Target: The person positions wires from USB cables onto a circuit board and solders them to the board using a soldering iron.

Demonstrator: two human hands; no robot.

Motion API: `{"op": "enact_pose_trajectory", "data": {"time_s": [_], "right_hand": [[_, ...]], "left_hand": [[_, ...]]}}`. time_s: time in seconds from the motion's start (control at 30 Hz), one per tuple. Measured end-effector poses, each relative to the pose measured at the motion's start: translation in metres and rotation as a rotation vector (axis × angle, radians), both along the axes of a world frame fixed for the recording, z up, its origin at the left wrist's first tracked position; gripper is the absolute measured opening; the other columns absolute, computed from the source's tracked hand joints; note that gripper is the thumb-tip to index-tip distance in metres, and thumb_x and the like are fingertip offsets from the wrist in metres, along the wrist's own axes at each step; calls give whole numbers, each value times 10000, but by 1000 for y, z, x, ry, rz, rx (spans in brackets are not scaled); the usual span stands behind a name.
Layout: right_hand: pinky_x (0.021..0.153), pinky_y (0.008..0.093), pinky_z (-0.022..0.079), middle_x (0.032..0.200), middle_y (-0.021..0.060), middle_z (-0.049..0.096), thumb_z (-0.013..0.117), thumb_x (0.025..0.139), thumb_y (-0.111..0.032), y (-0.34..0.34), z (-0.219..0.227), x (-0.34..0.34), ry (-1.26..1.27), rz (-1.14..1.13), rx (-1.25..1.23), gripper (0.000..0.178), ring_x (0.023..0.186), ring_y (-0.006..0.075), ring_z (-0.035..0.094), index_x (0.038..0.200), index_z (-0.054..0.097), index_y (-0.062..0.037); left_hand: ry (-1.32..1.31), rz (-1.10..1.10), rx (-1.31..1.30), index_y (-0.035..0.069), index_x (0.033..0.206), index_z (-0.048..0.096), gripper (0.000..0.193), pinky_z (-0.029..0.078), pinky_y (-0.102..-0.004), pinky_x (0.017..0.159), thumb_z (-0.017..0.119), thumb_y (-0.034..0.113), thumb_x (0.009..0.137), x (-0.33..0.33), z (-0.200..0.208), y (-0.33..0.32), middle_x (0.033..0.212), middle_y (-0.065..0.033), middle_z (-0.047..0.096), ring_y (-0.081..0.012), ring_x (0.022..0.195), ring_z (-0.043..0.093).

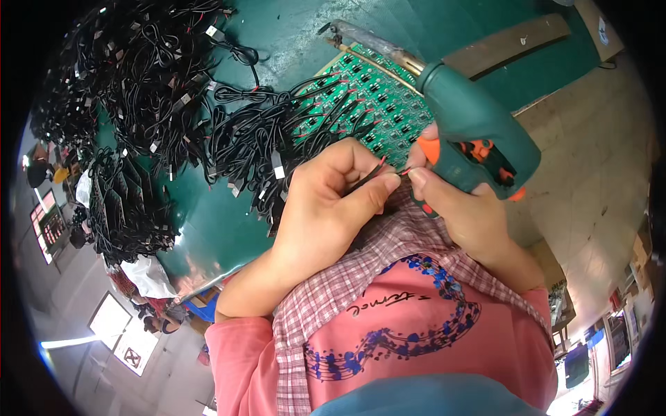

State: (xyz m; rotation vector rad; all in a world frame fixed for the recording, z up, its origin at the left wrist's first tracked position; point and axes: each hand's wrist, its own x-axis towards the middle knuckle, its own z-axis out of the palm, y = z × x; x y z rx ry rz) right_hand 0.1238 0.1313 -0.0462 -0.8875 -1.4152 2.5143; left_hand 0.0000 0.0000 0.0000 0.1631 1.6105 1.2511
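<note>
Desk (298,28): broad, green, smooth, with a dull sheen. Upper left of it, a great heap of thin black cables (156,90), glossy plastic skins, looped and bundled, pale metal plugs poking out among the coils. Shirt (409,340) of soft pink cloth, dark lettering and a curling blue print; over it, a checked plaid garment (319,305) of woven fabric, creased near the hands. Green circuit board panel (399,104), flat and stiff, rows of tiny dark components; a looser bunch of cables (246,132) spreads over its left part, red wire ends lying across it. Right of the panel, a soldering gun (472,104): rounded green plastic body, orange trigger parts, looped handle, long metal barrel reaching up-left over the panel, a slim coppery tube running below. Left hand (322,208): fingers curled, grip closed, thumb and forefinger clamped on a black cable (362,182) just in front of the panel's near edge. Right hand (472,215): thumb and forefinger pinched together on the cable's red wire end (406,171), gun handle lodged among the other fingers. Smallest: that wire end, thin and bright, bridging the narrow gap between both hands' fingertips.
</note>
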Motion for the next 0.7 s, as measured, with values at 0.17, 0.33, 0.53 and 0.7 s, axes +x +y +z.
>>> {"op": "enact_pose_trajectory", "data": {"time_s": [0.17, 0.33, 0.53, 0.7], "right_hand": [[629, 220, 466, 954, 75, 589, 610, 867, 66, 4, -1, 8, 0, 54, 62, 428, 758, 84, 552, 1250, 466, -61], [626, 219, 464, 953, 76, 586, 601, 870, 67, 6, -4, 9, 45, 64, 81, 420, 751, 82, 544, 1248, 469, -58], [624, 206, 429, 869, -16, 575, 617, 894, 39, 2, 2, 6, 27, -24, 31, 110, 766, 35, 520, 976, 590, -30], [635, 205, 442, 881, -7, 587, 614, 893, 49, -6, -1, 9, 55, -93, -48, 139, 777, 34, 533, 1005, 586, -29]], "left_hand": [[19, 9, 66, 11, 877, 550, 100, 426, -203, 625, 639, 12, 924, 8, -7, 1, 774, 8, 599, -32, 702, 512], [68, -13, 77, 18, 859, 546, 113, 409, -200, 622, 641, 12, 920, 10, -12, 0, 768, 24, 579, -20, 709, 485], [75, 40, 71, 22, 858, 548, 112, 409, -197, 617, 643, 7, 917, 15, -10, 3, 768, 23, 584, -20, 709, 494], [58, 167, 77, 21, 871, 555, 104, 422, -194, 617, 651, 6, 911, 24, -7, 4, 773, 5, 603, -23, 711, 515]]}}
